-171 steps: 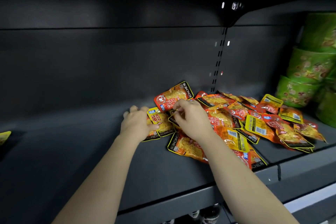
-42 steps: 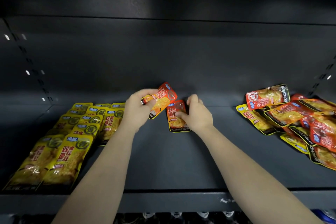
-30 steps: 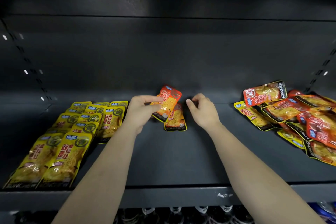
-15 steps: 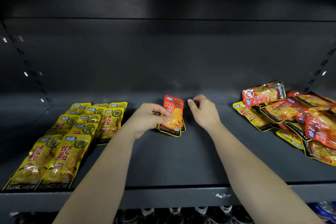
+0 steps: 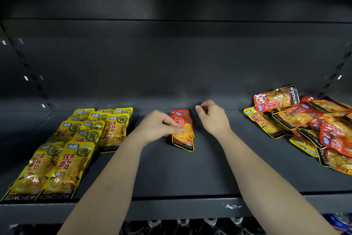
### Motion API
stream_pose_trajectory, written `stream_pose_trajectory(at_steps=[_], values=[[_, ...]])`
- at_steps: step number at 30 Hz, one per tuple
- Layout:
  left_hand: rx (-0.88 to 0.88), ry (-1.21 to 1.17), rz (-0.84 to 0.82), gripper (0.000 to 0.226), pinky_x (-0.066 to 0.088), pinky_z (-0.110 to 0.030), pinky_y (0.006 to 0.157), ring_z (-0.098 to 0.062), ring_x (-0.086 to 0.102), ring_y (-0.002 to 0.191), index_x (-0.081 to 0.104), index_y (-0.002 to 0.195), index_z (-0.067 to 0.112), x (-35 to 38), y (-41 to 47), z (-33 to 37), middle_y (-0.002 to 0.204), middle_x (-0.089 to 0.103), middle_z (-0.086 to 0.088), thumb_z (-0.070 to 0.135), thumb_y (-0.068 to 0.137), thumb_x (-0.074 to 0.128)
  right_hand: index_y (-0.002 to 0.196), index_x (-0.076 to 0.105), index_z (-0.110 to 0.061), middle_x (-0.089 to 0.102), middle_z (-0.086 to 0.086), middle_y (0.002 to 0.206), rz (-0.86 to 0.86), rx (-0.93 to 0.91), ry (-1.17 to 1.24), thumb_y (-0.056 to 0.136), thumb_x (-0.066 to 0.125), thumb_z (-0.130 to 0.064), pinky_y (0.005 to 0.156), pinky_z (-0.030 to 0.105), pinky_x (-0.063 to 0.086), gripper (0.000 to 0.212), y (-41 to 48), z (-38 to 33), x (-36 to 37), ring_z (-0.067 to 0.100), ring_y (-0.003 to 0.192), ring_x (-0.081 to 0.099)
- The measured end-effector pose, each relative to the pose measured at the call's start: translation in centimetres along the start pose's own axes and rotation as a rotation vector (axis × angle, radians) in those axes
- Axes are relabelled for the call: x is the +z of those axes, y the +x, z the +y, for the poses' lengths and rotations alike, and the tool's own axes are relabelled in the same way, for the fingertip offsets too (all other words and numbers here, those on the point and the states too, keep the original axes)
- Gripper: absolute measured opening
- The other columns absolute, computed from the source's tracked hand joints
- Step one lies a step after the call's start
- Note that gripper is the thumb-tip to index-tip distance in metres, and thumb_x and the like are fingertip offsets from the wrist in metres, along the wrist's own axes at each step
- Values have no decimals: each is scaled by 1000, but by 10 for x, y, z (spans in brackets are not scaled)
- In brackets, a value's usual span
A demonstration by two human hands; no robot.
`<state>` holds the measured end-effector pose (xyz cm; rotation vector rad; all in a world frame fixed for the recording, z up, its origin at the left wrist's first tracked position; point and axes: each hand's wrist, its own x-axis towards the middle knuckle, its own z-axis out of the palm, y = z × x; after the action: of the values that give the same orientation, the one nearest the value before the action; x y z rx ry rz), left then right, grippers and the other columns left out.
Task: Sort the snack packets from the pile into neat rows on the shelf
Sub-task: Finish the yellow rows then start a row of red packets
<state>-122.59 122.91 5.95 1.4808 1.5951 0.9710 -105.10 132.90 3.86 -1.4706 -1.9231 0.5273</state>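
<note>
Placement step, I'd say: left hand (image 5: 156, 128) pinches an orange packet (image 5: 183, 140), laying it over another at mid shelf (image 5: 190, 173); right hand (image 5: 215, 120) hovers beside, loosely curled, empty. Next calls for letting go and fetching from the pile (image 5: 304, 118).

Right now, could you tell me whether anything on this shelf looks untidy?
Yes: the pile at the right is a jumble, its packets overlapping at all angles. The yellow rows at the left look neat.
</note>
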Motion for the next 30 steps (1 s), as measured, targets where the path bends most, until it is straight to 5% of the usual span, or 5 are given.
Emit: stream_pose_trajectory(at_steps=[4, 12, 16, 30], values=[[31, 71, -22, 10, 54, -28, 69, -11, 64, 72, 78, 75, 21, -1, -1, -1, 74, 73, 0, 13, 72, 82, 110, 58, -15, 65, 5, 106, -4, 0, -10, 97, 48, -40, 75, 29, 41, 29, 0, 1, 0, 25, 105, 58], [61, 265, 16, 16, 52, -35, 72, -6, 59, 63, 72, 70, 24, 0, 3, -6, 70, 70, 0, 31, 66, 86, 110, 57, -15, 65, 5, 105, -17, -7, -22, 98, 47, -40, 73, 28, 40, 29, -2, -1, 0, 24, 103, 58], [51, 351, 22, 21, 33, -22, 54, -5, 40, 49, 68, 70, 18, 0, 2, -5, 53, 47, 9, 30, 68, 85, 107, 58, -16, 66, 6, 103, -17, -8, -20, 97, 48, -40, 73, 28, 39, 28, -2, 0, 0, 25, 104, 58], [133, 436, 197, 31, 33, -25, 55, -8, 38, 51, 55, 59, 20, 1, 2, -1, 51, 43, 8, 34, 80, 72, 106, 57, -18, 65, 4, 103, -43, -26, -27, 96, 48, -41, 71, 29, 40, 27, -3, -3, 0, 23, 100, 59]])
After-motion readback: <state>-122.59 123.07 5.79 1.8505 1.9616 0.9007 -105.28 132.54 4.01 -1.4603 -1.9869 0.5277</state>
